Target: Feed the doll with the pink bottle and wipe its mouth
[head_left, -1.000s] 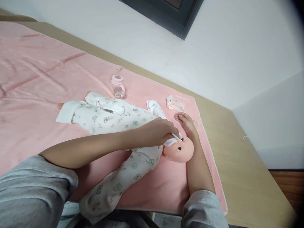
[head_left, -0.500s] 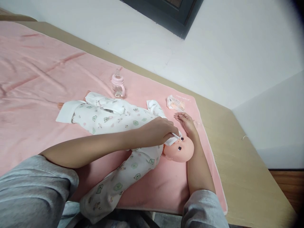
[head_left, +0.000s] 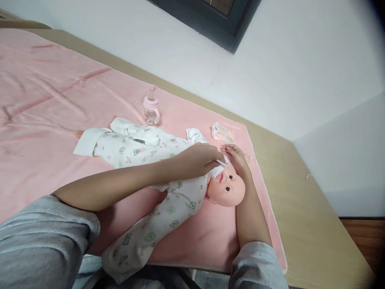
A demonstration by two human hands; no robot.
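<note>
A baby doll [head_left: 231, 194] in white printed pyjamas [head_left: 192, 202] lies on its back, its bald head toward my right forearm. My left hand [head_left: 207, 158] is closed on a small white cloth [head_left: 219, 168] at the doll's chin and cheek. The doll's mouth and both eyes show beside the cloth. Just beyond the head, my right hand [head_left: 236, 157] rests on the blanket, fingers extended and slightly curved, with no object visible in it. Near its fingertips lies a crinkled clear plastic packet [head_left: 221, 132] with something orange inside.
A pink-lidded baby bottle [head_left: 151, 110] with a handle stands upright past the doll's legs. The pink blanket [head_left: 45, 96] covers much of the wooden table [head_left: 300, 208]. A white wall [head_left: 285, 72] with a dark frame [head_left: 231, 40] rises along the far side.
My left hand has moved slightly away from the doll's face, drawing the cloth off its mouth, which now shows. My right hand stays almost in place.
</note>
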